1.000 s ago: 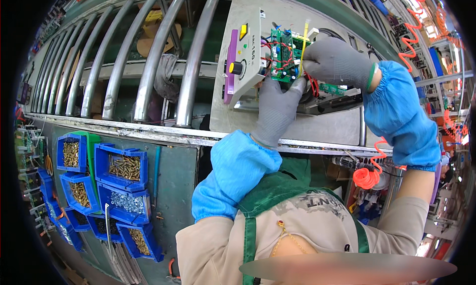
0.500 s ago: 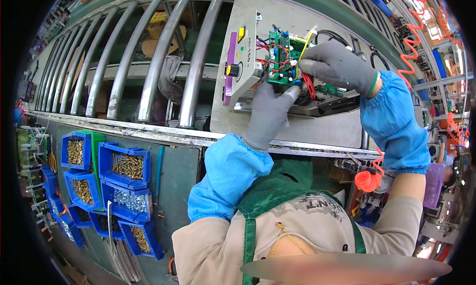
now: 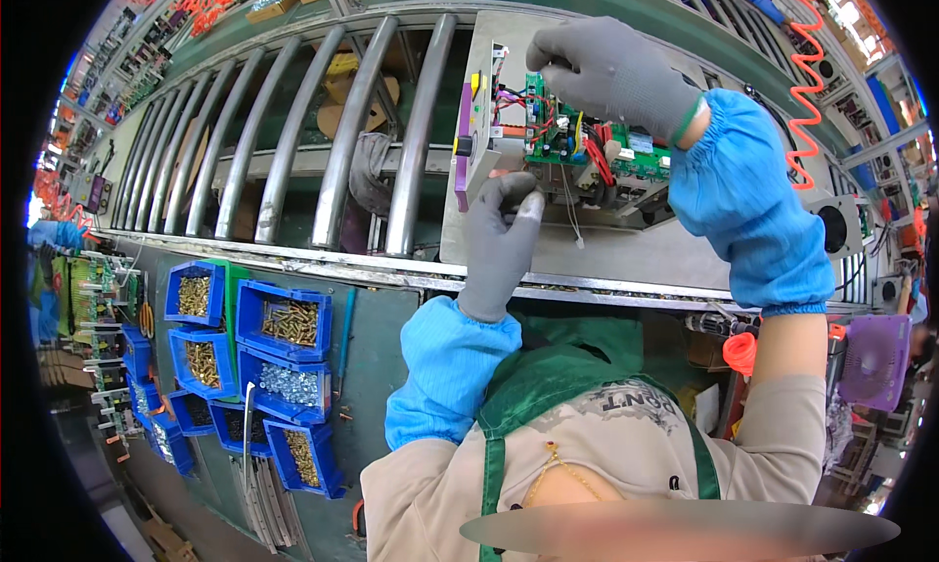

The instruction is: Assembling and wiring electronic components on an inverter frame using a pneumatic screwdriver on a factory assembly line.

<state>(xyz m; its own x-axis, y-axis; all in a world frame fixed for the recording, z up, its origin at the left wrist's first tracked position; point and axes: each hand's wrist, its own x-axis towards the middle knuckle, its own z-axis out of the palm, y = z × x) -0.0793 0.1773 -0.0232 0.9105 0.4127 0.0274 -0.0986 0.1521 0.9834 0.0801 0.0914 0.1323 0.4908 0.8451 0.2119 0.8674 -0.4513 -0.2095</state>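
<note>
An opened electronic unit with a grey front panel [image 3: 479, 136] stands on a grey board [image 3: 457, 241] on the roller line. Inside it are green circuit boards [image 3: 548, 149], red wires [image 3: 598, 161] and a short yellow wire [image 3: 578, 130]. My gloved right hand [image 3: 621, 81] hovers over the unit's far side, its index finger and thumb bent and apart. My gloved left hand [image 3: 497, 249] is at the near side by the panel, fingers curled, thumb apart, nothing visible in it. A thin white cable [image 3: 570, 205] hangs loose from the unit, its connector end free.
Metal rollers [image 3: 357, 136] run off to the left, with a grey cloth [image 3: 370, 174] draped between them. Blue bins [image 3: 284, 322] of screws and small parts stand on the green bench at lower left. A coiled orange air hose [image 3: 804, 83] hangs at the right.
My right hand has let go of the wiring and moved up and left over the unit. My left hand has drawn back from the circuit board. The white cable now hangs over the near side.
</note>
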